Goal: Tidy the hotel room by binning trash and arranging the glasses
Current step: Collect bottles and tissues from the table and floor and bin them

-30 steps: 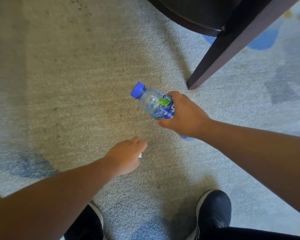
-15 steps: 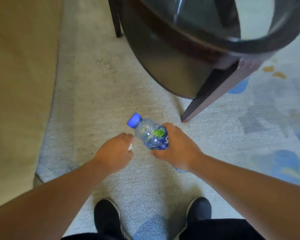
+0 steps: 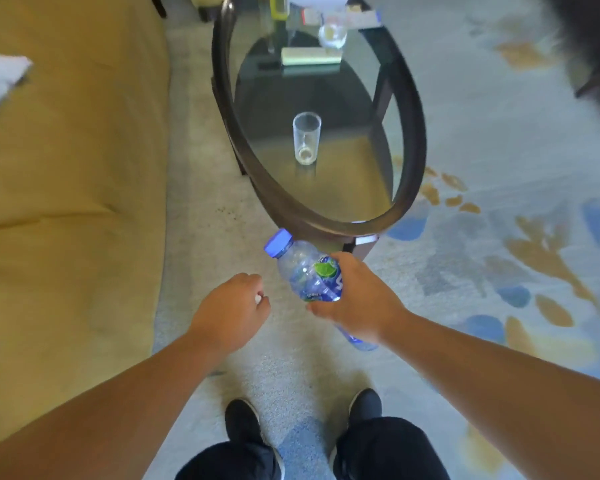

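The right hand (image 3: 357, 299) is gripping a clear plastic blue-capped bottle (image 3: 302, 268); left hand (image 3: 231, 313), at its nine o'clock, is clutching a white scrap (image 3: 257, 298).

Your bare forearms reach forward and down, side by side. Your right hand (image 3: 357, 299) has its fingers wrapped round the bottle (image 3: 305, 268), knuckles up. Your left hand (image 3: 232, 313) hangs just beside it, its fingers curled in on a white scrap (image 3: 258, 299).
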`<act>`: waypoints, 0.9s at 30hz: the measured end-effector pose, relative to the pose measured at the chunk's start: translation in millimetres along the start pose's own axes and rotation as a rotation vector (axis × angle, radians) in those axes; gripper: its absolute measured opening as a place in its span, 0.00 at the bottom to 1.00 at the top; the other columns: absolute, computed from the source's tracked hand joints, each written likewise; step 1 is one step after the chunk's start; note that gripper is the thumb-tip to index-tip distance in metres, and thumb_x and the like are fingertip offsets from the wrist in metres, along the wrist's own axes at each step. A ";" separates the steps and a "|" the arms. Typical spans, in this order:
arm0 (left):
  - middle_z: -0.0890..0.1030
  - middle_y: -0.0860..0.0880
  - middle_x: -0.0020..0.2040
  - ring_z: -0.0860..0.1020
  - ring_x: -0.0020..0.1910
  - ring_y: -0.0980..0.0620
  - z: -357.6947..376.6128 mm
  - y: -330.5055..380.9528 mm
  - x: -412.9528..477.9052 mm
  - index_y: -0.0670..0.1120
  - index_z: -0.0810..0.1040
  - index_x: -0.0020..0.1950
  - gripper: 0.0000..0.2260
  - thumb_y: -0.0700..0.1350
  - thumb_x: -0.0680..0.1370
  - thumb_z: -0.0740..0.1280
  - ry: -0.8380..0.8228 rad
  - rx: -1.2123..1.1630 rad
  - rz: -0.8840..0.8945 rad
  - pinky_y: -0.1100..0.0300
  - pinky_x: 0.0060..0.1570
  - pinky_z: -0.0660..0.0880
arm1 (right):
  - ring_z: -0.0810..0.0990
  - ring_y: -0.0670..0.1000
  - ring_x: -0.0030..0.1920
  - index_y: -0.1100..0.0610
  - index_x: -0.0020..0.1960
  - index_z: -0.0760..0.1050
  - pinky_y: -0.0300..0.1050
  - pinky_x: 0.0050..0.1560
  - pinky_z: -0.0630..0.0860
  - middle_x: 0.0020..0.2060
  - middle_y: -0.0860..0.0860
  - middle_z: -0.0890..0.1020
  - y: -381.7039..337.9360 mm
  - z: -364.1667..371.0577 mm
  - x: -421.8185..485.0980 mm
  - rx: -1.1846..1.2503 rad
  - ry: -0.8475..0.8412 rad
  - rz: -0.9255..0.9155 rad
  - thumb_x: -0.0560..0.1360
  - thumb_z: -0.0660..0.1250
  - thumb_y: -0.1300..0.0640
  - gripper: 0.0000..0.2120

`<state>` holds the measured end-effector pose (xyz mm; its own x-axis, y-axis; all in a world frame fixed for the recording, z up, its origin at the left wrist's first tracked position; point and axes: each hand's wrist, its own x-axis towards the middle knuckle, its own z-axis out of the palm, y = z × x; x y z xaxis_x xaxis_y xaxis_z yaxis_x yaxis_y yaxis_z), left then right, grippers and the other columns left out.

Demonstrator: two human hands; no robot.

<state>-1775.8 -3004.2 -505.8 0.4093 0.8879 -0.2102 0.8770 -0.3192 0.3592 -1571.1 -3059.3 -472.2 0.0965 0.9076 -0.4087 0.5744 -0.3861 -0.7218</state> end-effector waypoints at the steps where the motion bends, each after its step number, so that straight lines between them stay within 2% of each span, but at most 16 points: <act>1: 0.77 0.47 0.43 0.76 0.41 0.46 -16.1 11.4 -1.7 0.43 0.75 0.44 0.06 0.45 0.76 0.64 0.015 0.001 0.004 0.58 0.37 0.66 | 0.79 0.48 0.47 0.48 0.60 0.68 0.50 0.50 0.78 0.51 0.46 0.76 -9.7 -12.8 -8.1 0.006 -0.001 0.003 0.65 0.76 0.47 0.28; 6: 0.77 0.48 0.44 0.77 0.43 0.45 -88.9 70.3 -6.0 0.45 0.74 0.43 0.07 0.48 0.77 0.64 0.081 0.019 0.006 0.58 0.38 0.67 | 0.80 0.48 0.47 0.50 0.58 0.70 0.51 0.50 0.79 0.49 0.46 0.79 -49.5 -75.6 -42.9 0.070 0.041 -0.036 0.65 0.75 0.50 0.25; 9: 0.77 0.49 0.43 0.76 0.43 0.46 -123.3 99.4 -6.6 0.49 0.69 0.40 0.09 0.50 0.77 0.63 0.125 0.037 0.002 0.58 0.37 0.65 | 0.79 0.46 0.48 0.48 0.60 0.68 0.44 0.49 0.77 0.50 0.44 0.78 -66.3 -109.8 -60.6 0.077 0.072 -0.057 0.66 0.76 0.49 0.26; 14: 0.77 0.50 0.42 0.76 0.43 0.47 -168.4 143.4 -6.8 0.47 0.73 0.42 0.08 0.50 0.77 0.63 0.221 0.064 0.065 0.58 0.37 0.63 | 0.79 0.44 0.45 0.47 0.59 0.68 0.41 0.46 0.77 0.48 0.43 0.78 -89.2 -158.5 -81.9 0.059 0.131 -0.104 0.66 0.76 0.47 0.26; 17: 0.77 0.50 0.41 0.76 0.42 0.45 -191.0 164.4 -5.6 0.46 0.73 0.42 0.09 0.50 0.77 0.63 0.247 0.063 0.129 0.56 0.37 0.66 | 0.79 0.43 0.45 0.47 0.60 0.67 0.38 0.45 0.77 0.49 0.44 0.78 -102.8 -183.0 -93.7 0.070 0.186 -0.122 0.66 0.77 0.47 0.27; 19: 0.77 0.51 0.41 0.76 0.42 0.46 -204.5 176.0 -5.3 0.47 0.73 0.43 0.07 0.49 0.77 0.63 0.261 0.038 0.172 0.56 0.38 0.69 | 0.79 0.43 0.46 0.47 0.61 0.67 0.34 0.42 0.75 0.50 0.44 0.78 -111.4 -195.7 -104.6 0.078 0.219 -0.126 0.67 0.77 0.48 0.28; 21: 0.77 0.53 0.42 0.76 0.42 0.48 -217.2 187.4 -6.3 0.48 0.73 0.45 0.06 0.50 0.78 0.62 0.258 0.040 0.209 0.57 0.37 0.67 | 0.78 0.42 0.46 0.48 0.62 0.66 0.31 0.39 0.71 0.51 0.45 0.78 -118.4 -203.9 -117.7 0.082 0.263 -0.120 0.68 0.76 0.49 0.28; 27: 0.78 0.54 0.42 0.75 0.38 0.51 -250.8 209.8 -11.0 0.51 0.72 0.46 0.04 0.50 0.78 0.60 0.273 0.074 0.381 0.59 0.36 0.67 | 0.79 0.45 0.47 0.47 0.58 0.65 0.36 0.41 0.73 0.49 0.46 0.77 -133.2 -211.0 -157.9 0.156 0.449 -0.046 0.67 0.76 0.49 0.26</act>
<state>-1659.4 -2997.8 -200.1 0.6327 0.7547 0.1738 0.6970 -0.6527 0.2968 -1491.4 -3116.4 -193.6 0.4354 0.8925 -0.1176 0.4607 -0.3332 -0.8226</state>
